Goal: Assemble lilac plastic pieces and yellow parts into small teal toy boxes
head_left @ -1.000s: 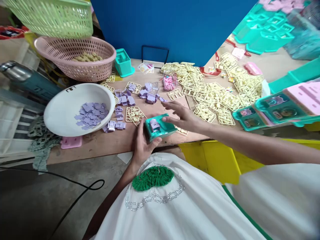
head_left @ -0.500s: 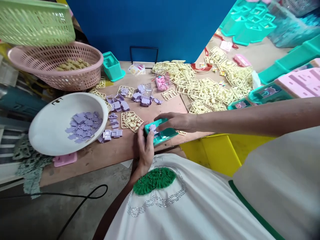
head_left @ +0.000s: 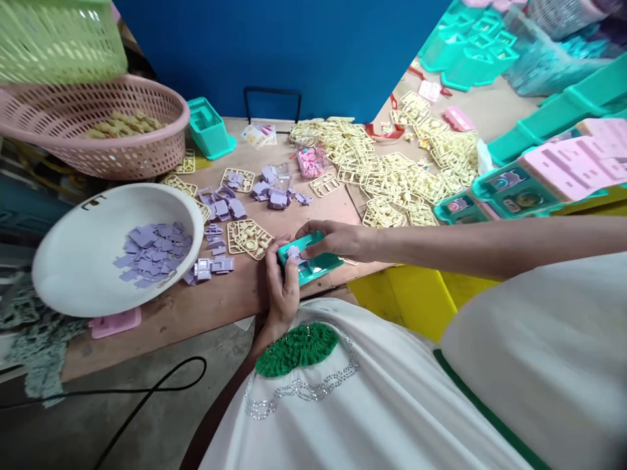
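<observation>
A shallow teal plastic case (head_left: 323,263) lies at the front edge of the table. My left hand (head_left: 283,284) grips its left end, with the thumb at a small purple plastic part (head_left: 293,253) that sits in the case. From the right, my right hand (head_left: 336,240) reaches over the case. Its fingers bend at the far rim and a fingertip presses on the purple part. The fingers partly cover that part, so how it is seated cannot be made out. Just left of the case lies a cream sprue frame (head_left: 249,237) with small moulded parts.
Purple parts (head_left: 277,196) and a heap of cream sprues (head_left: 392,176) cover the table behind. A white bowl (head_left: 53,261) with purple pieces stands left, below a pink basket (head_left: 142,147). Pink-and-teal toy cases (head_left: 553,173) stand right. A blue panel (head_left: 284,46) rises behind.
The view has shifted slightly, so the table things sit a little further left. My hands stay at the teal case; the right fingers have shifted slightly over the purple part.
</observation>
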A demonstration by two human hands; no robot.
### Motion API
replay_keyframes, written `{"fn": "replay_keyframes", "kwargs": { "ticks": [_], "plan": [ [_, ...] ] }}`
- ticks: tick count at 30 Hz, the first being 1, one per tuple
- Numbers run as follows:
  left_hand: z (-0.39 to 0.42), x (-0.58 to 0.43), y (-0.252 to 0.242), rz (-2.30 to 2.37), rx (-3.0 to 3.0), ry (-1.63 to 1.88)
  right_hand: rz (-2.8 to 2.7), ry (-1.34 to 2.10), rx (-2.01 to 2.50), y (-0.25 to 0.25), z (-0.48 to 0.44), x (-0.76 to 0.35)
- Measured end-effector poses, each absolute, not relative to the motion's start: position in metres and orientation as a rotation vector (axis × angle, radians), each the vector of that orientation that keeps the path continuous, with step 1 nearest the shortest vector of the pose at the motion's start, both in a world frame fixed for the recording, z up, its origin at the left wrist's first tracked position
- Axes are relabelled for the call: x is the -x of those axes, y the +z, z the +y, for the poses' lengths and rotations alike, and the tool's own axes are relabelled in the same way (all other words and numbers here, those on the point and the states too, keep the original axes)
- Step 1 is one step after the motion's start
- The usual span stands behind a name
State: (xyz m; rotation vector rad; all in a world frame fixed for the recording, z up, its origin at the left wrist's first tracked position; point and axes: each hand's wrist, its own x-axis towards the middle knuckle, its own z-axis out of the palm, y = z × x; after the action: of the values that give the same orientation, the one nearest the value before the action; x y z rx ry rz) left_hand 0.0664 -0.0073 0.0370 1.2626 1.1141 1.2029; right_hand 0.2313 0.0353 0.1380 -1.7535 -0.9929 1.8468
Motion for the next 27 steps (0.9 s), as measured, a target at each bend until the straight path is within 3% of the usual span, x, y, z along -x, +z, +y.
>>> {"fn": "replay_keyframes", "kwargs": {
  "ticks": [6,16,21,27],
  "plan": [
    [-0.007,-0.052,0.036,1.022,-1.166,1.157,-1.077,1.601,1.598,0.128,0.011,-0.254],
    [-0.008,-0.058,0.040,1.064,-1.118,1.164,-2.202,0.509,0.987,0.101,-0.017,-0.250],
    [-0.009,-0.061,0.035,1.060,-1.144,1.215,-2.214,0.528,0.948,0.094,-0.003,-0.260],
    [-0.012,-0.041,0.038,1.143,-1.074,1.155,-1.864,0.670,1.287,0.076,0.000,-0.272]
  ]
}}
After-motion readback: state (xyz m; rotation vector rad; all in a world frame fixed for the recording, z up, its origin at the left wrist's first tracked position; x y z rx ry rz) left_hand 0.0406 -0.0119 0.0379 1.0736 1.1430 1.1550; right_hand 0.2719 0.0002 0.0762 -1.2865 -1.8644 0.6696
